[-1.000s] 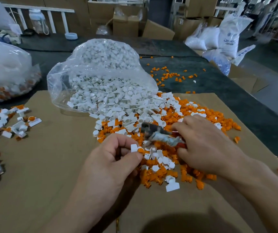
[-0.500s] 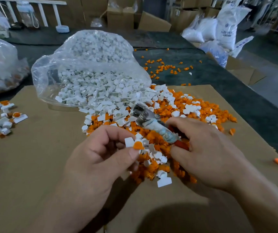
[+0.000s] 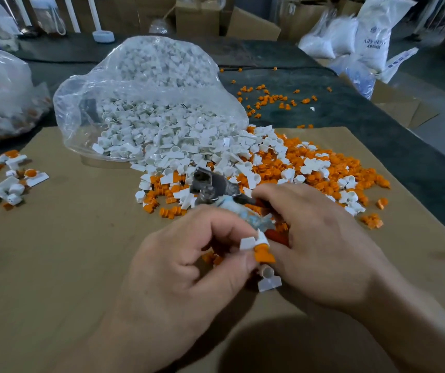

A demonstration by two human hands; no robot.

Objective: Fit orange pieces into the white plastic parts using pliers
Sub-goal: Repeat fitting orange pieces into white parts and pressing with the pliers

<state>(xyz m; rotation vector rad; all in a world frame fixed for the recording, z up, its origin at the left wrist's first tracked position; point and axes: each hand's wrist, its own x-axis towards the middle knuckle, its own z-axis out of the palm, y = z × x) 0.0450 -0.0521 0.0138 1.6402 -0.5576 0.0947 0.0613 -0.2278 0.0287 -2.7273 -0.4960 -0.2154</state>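
Brought the left hand (image 3: 189,265) rightward, up against the fingers of the right hand (image 3: 323,243) — closing the gap seen a second ago. Turned the pinched white part (image 3: 248,242), leaving the orange piece (image 3: 263,254) jutting below it instead of beside it — and tipped the pliers (image 3: 213,187) steeper, head up-left.

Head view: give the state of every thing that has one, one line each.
Left hand, pinching a white part with an orange piece at it; seated or not, unclear.
Right hand, gripping the pliers by the handles.
Pliers, head over the loose pile; jaws too blurred to tell.
Clear bag, on its side, mouth open, white parts spilling onto the cardboard.
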